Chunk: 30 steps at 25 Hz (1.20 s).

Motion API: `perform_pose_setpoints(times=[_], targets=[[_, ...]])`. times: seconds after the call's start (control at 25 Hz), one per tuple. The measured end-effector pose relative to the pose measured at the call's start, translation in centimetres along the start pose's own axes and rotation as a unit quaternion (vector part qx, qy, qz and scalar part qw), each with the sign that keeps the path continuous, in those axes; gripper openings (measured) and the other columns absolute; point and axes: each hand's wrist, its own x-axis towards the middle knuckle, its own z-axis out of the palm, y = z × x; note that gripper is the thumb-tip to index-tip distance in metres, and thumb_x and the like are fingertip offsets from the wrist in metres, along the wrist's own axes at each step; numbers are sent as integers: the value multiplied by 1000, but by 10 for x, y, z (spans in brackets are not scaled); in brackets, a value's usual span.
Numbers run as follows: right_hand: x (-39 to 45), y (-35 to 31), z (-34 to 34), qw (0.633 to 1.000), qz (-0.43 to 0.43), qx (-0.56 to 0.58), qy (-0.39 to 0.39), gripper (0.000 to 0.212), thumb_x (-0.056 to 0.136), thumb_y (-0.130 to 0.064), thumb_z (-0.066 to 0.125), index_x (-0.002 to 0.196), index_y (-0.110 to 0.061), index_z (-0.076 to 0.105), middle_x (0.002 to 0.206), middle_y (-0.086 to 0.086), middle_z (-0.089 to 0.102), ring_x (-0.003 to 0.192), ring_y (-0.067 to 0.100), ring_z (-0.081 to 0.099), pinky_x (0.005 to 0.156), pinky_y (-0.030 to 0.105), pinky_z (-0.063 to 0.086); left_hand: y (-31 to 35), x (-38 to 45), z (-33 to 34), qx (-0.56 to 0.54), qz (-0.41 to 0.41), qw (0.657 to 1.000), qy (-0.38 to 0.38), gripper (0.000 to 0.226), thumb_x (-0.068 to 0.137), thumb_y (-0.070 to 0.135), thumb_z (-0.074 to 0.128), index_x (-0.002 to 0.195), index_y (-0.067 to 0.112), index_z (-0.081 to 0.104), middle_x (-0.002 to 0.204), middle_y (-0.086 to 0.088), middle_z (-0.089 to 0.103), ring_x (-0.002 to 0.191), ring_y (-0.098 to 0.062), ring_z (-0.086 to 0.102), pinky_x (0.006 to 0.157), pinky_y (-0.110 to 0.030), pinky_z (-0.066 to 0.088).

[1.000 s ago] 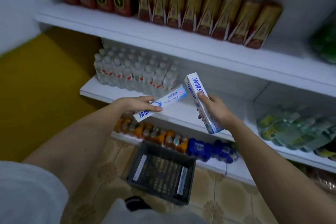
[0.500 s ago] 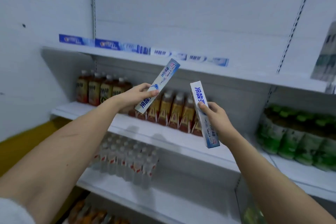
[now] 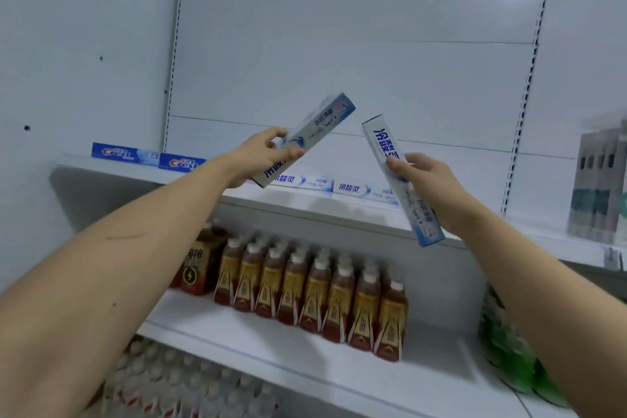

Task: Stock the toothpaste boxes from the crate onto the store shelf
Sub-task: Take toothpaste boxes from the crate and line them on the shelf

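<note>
My left hand (image 3: 261, 156) grips a white and blue toothpaste box (image 3: 315, 132), tilted up to the right in front of the top shelf (image 3: 339, 210). In my right hand (image 3: 431, 187) is a second white and blue toothpaste box (image 3: 397, 176), held nearly upright and leaning left. Both boxes hang just above the shelf's front edge. Two white toothpaste boxes (image 3: 339, 185) lie in a row on that shelf behind my hands. At the shelf's left end lie blue toothpaste boxes (image 3: 149, 158). The crate is out of view.
Brown tea bottles (image 3: 315, 292) fill the shelf below. Clear water bottles (image 3: 176, 383) stand on the shelf under that. Green bottles (image 3: 512, 356) sit at the lower right. Grey boxes (image 3: 597, 190) stand at the top shelf's right end. A white wall (image 3: 84, 61) closes the left side.
My view has tilted up from the crate and low shelves to the top shelf. Both hands have risen with their boxes and now sit level with the top shelf.
</note>
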Motion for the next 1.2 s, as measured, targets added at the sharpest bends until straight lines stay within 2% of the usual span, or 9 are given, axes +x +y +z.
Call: perform_pose_setpoints(times=[0.08,0.16,0.28,0.36,0.48,0.64,0.8,0.92,1.2], targets=[[23,-4,-7,998,2,-64,-9,32,88,-47,66,111,-26,68,102,-1,72,79,20,66,73,33,51,-3,26,-13,86,-7,995,-44,41,84,45,71,120,32,56,97,-5,59,83,-23,59,67,-35,50],[44,-2,-11,991,14,-133,-18,29,88,-47,65,112,-29,64,100,-5,71,78,18,66,68,30,51,-13,50,-22,170,-11,982,-81,46,83,44,73,123,33,56,109,-5,62,92,-23,62,76,-36,52],[76,12,-10,966,41,-254,-28,34,87,-45,67,117,-31,58,99,-3,69,81,17,66,65,29,46,-37,82,-19,235,-2,966,-110,51,83,40,74,129,30,54,125,-6,59,104,-23,59,90,-35,48],[95,29,-8,945,61,-319,-37,40,85,-43,71,119,-25,60,101,2,69,85,19,65,73,31,48,-54,101,-11,289,3,949,-128,57,84,40,73,135,28,49,135,-6,53,116,-25,54,101,-39,43],[123,58,4,913,79,-396,-63,47,82,-39,74,122,-17,61,108,8,66,94,24,63,87,34,50,-74,127,0,352,-13,920,-173,61,89,40,67,143,30,40,149,-4,39,131,-27,43,109,-41,36],[153,87,31,877,88,-466,-79,47,82,-45,69,123,-22,61,123,5,59,107,22,57,98,36,46,-93,155,13,401,-28,891,-210,64,92,48,59,149,35,34,157,0,31,140,-24,35,116,-39,26],[167,97,51,841,49,-536,-53,46,88,-48,59,127,-23,59,126,0,60,110,22,57,91,37,48,-99,166,13,403,-42,888,-216,66,92,52,56,151,38,31,159,0,26,144,-25,28,117,-40,21],[167,101,57,835,18,-548,-49,42,90,-48,56,126,-27,59,129,-2,56,113,22,55,90,37,47,-101,168,12,397,-43,892,-212,69,87,56,60,149,41,33,158,1,28,143,-25,29,117,-41,23],[149,93,59,814,-82,-573,-48,38,99,-38,46,133,-22,52,136,1,48,125,21,43,99,37,40,-96,153,19,430,-30,891,-141,70,85,73,46,147,43,34,153,0,35,143,-27,22,115,-51,24]])
